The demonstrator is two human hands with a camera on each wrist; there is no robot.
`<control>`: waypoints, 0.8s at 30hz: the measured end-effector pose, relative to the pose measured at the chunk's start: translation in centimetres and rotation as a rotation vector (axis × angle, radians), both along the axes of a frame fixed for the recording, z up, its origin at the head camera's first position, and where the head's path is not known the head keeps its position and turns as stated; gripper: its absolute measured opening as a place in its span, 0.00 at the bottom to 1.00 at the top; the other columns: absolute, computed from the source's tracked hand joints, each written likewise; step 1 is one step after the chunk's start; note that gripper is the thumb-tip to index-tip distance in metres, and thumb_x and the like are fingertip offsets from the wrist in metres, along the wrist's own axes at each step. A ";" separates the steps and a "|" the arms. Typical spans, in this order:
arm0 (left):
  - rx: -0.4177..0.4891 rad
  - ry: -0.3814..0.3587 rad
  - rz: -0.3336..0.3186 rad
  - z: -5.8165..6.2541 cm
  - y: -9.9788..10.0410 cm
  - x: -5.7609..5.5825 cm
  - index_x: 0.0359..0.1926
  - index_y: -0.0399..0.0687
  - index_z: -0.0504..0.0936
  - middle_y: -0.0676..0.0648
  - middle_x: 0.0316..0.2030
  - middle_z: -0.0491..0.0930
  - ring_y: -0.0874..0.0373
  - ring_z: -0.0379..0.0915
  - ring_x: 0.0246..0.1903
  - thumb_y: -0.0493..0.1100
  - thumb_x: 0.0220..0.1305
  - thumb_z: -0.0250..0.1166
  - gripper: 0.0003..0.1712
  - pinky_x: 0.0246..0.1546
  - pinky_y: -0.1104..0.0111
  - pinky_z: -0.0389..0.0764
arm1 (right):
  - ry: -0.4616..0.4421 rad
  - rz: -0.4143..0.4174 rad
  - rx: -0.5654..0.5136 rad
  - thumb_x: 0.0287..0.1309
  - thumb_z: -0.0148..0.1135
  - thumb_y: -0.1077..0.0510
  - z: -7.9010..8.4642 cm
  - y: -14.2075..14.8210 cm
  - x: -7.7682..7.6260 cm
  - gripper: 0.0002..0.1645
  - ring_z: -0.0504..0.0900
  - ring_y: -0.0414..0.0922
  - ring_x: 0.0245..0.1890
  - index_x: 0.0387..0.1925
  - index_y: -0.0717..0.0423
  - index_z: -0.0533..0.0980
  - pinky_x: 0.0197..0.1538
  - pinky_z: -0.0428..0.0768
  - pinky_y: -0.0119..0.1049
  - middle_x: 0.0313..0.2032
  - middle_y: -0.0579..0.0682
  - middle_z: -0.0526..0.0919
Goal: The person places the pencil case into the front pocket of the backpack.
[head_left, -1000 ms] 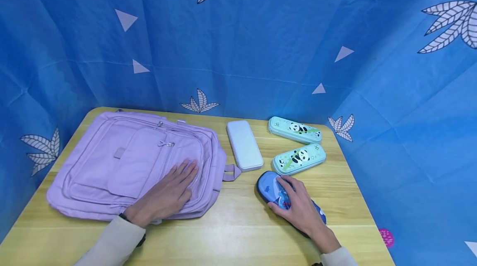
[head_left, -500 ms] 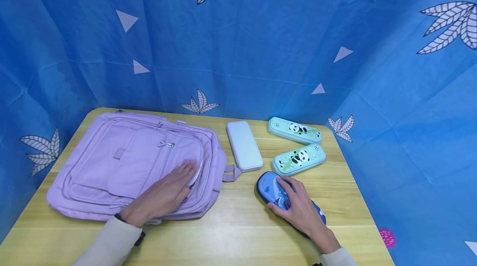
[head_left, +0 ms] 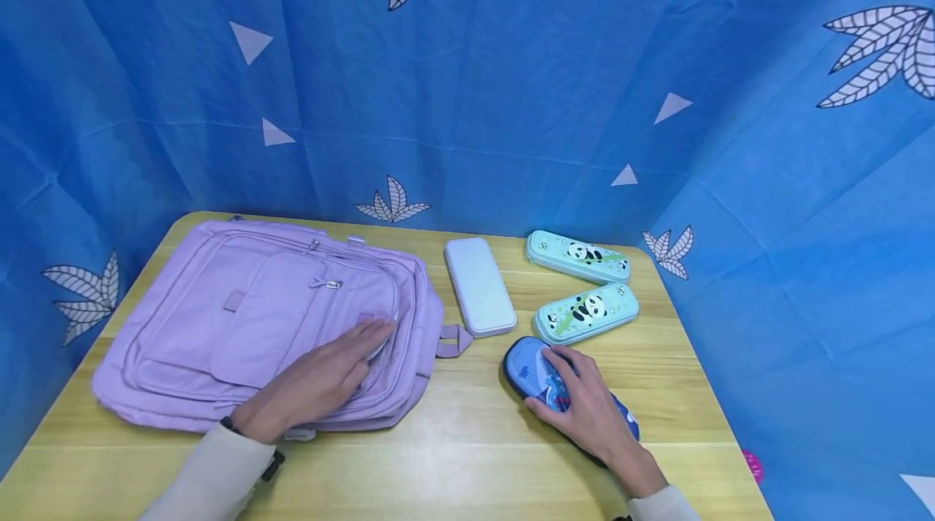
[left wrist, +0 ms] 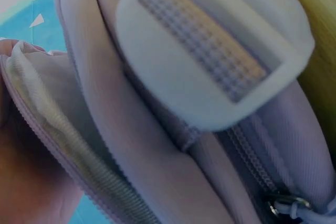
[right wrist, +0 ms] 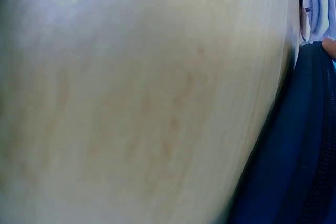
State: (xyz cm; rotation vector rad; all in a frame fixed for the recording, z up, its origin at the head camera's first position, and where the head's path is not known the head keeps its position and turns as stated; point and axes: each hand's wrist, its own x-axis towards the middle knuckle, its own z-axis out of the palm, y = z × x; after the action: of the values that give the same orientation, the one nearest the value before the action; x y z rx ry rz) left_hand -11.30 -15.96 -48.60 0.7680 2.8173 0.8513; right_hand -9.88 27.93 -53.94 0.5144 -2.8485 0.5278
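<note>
A light purple backpack (head_left: 183, 318) lies flat on the table's left side. My left hand (head_left: 319, 379) grips the edge of its front pocket near the top end and lifts it. In the left wrist view the unzipped pocket edge (left wrist: 79, 174) gapes away from the bag, showing a pale lining (left wrist: 58, 85), with part of the left hand (left wrist: 31, 171) at its outer side. My right hand (head_left: 588, 407) holds a blue pencil case (head_left: 524, 365) on the table, thumb on one side and fingers over the top. In the right wrist view the case's dark zippered side (right wrist: 283, 156) shows.
A pale blue-white case (head_left: 480, 286) lies right of the backpack. Two mint panda pencil cases (head_left: 577, 256) lie farther back on the right, near the blue curtain (head_left: 467, 99). The wooden table (head_left: 438, 464) extends along the front.
The left hand has gone from lying flat on the front pocket to gripping its edge, and the pocket opening has lifted. The right hand and blue pencil case have stayed put.
</note>
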 end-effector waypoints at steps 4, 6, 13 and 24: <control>-0.007 -0.011 -0.002 0.1 0.1 0.0 0.83 0.52 0.69 0.41 0.84 0.63 0.41 0.57 0.83 0.39 0.83 0.50 0.31 0.80 0.42 0.62 | 0.004 0.002 -0.001 0.58 0.80 0.36 0.0 0.0 0.0 0.51 0.75 0.60 0.69 0.77 0.50 0.73 0.64 0.82 0.63 0.72 0.59 0.75; -0.008 -0.019 0.002 0.1 0.1 -0.1 0.81 0.53 0.72 0.41 0.83 0.63 0.41 0.57 0.83 0.39 0.83 0.50 0.30 0.80 0.42 0.62 | 0.006 0.003 -0.001 0.58 0.80 0.36 0.0 0.0 0.0 0.51 0.75 0.60 0.69 0.77 0.50 0.74 0.64 0.82 0.63 0.72 0.59 0.75; 0.000 -0.032 0.010 0.2 0.0 -0.1 0.81 0.51 0.73 0.42 0.83 0.63 0.41 0.57 0.83 0.40 0.83 0.50 0.30 0.81 0.43 0.60 | 0.010 0.007 -0.008 0.58 0.81 0.36 0.0 0.0 0.0 0.51 0.75 0.60 0.69 0.77 0.50 0.73 0.64 0.82 0.63 0.72 0.59 0.75; 0.021 -0.006 0.006 0.8 -0.2 0.0 0.84 0.48 0.66 0.44 0.83 0.64 0.42 0.59 0.82 0.39 0.83 0.50 0.32 0.81 0.45 0.62 | 0.021 0.012 -0.016 0.57 0.81 0.37 0.1 0.1 0.0 0.52 0.76 0.60 0.69 0.77 0.51 0.73 0.64 0.82 0.62 0.72 0.59 0.75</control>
State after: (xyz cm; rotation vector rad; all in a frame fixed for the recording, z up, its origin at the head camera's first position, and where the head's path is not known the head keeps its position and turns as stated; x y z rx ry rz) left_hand -11.35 -16.14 -47.81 0.7592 2.8115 0.8838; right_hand -9.88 27.99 -53.86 0.5321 -2.8210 0.5432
